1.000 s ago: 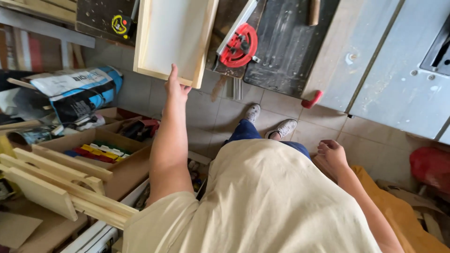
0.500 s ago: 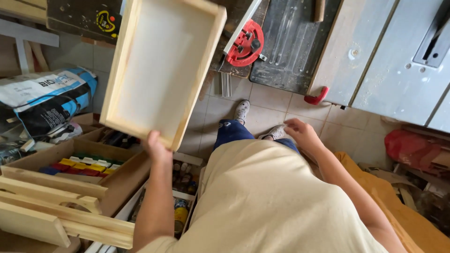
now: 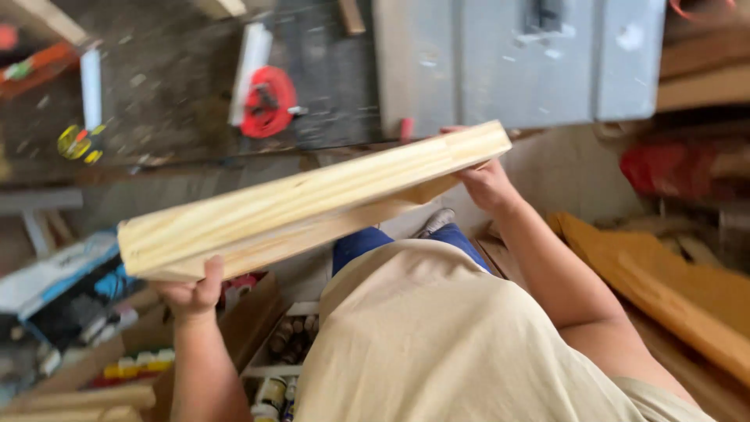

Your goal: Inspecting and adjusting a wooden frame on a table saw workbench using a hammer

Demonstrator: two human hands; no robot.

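Head view, near to far: cream shirt fills lower frame. Wooden tray (image 3: pixel 312 207) now edge-on across centre frame, w/ both hands on it; a sec ago only the left held it, face-up. Left hand (image 3: pixel 191 293) grip pinches lower-left corner; right hand (image 3: pixel 484 184) grip wraps upper-right end. So it's being turned over. Below left: open box (image 3: pixel 125 352) w/ coloured bits. Beyond: dark counter (image 3: pixel 180 109) w/ red reel (image 3: pixel 266 101); grey cabinet (image 3: pixel 516 62) upper right.

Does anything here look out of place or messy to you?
The shallow wooden tray is held tilted, on edge, between the left hand and right hand, not lying flat. Below, boxes of small bottles and a crumpled bag crowd the floor. Nothing looks spilled or broken; the picture is blurred.
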